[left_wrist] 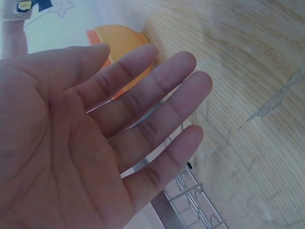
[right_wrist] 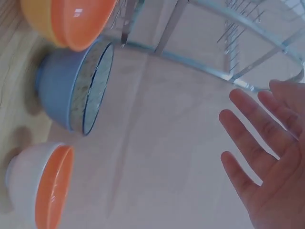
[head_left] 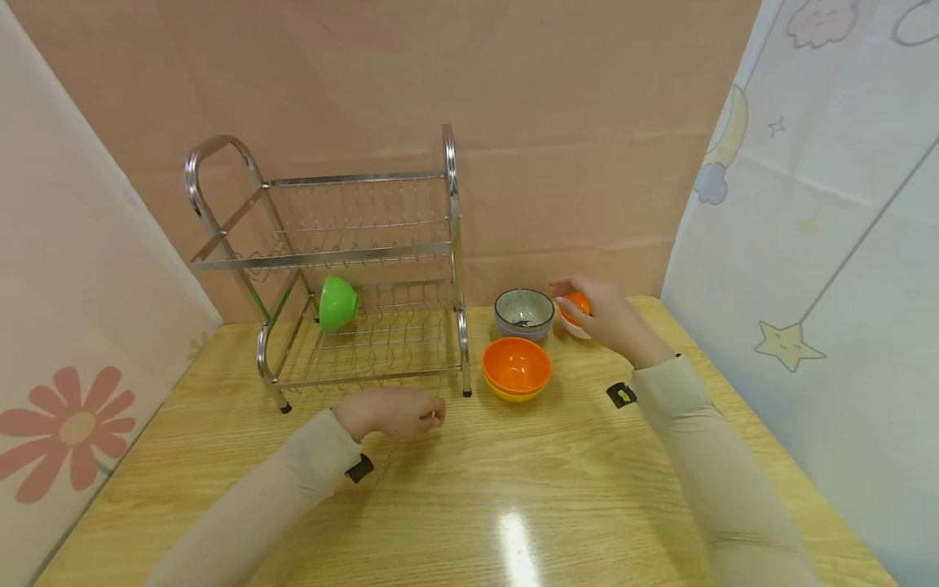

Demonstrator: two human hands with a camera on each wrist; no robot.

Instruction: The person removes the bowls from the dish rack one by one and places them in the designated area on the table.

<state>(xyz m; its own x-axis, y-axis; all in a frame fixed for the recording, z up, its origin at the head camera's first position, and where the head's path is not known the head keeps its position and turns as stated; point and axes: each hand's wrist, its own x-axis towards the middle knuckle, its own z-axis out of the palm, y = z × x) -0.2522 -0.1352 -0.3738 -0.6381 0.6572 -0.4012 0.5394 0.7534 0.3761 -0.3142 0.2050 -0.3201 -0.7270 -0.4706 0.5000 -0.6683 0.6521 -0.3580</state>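
Note:
My right hand (head_left: pixel 605 318) hovers over a small white bowl with an orange inside (head_left: pixel 575 308), its fingers apart and holding nothing. In the right wrist view the white bowl (right_wrist: pixel 23 181) shows below the hand, apart from it. My left hand (head_left: pixel 396 412) is over the table in front of the rack, with loosely bent fingers and a bare palm in the left wrist view. An orange bowl (head_left: pixel 517 365) sits in a yellow bowl (head_left: pixel 512 398) to its right. Behind these stands a speckled grey bowl (head_left: pixel 524 306) with a dark rim and bluish outside.
A two-tier metal dish rack (head_left: pixel 370 375) stands at the left. One green bowl (head_left: pixel 337 303) leans on its side at the left of the lower tier. Fabric backdrops (head_left: pixel 557 163) hang behind and at both sides of the wooden table (head_left: pixel 572 489).

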